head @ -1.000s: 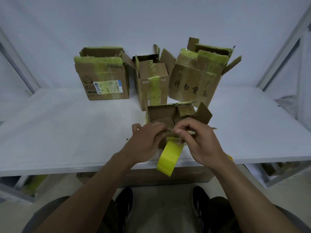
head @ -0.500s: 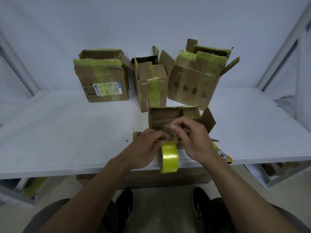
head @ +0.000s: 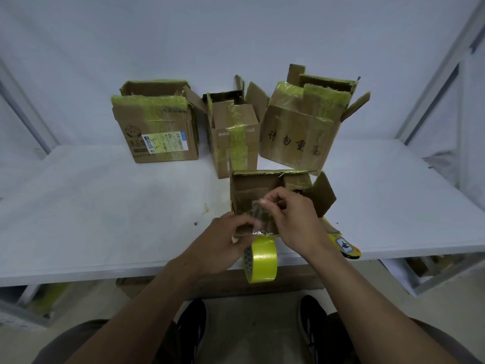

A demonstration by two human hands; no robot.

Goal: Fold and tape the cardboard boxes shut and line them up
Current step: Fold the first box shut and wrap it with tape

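Note:
A small cardboard box [head: 256,189] lies near the table's front edge with its flaps open. A roll of yellow tape [head: 261,260] hangs just below the box, over the table edge. My left hand [head: 223,240] grips the roll at its left side. My right hand [head: 290,219] pinches the free end of the tape [head: 258,215] and holds it up over the box's near flap. Three more cardboard boxes [head: 157,127], [head: 235,130], [head: 304,122] with yellow tape on them stand in a row at the back, flaps up.
The white table [head: 105,219] runs left and right of the boxes. A yellow object with a label [head: 345,245] lies at the front edge right of my right hand. White frame posts [head: 441,69] stand at both sides. My legs and dark shoes show below.
My right hand has drawn the tape end upward over the box flap. The roll has turned edge-on and now hangs lower under my left hand. The box is turned more square to me.

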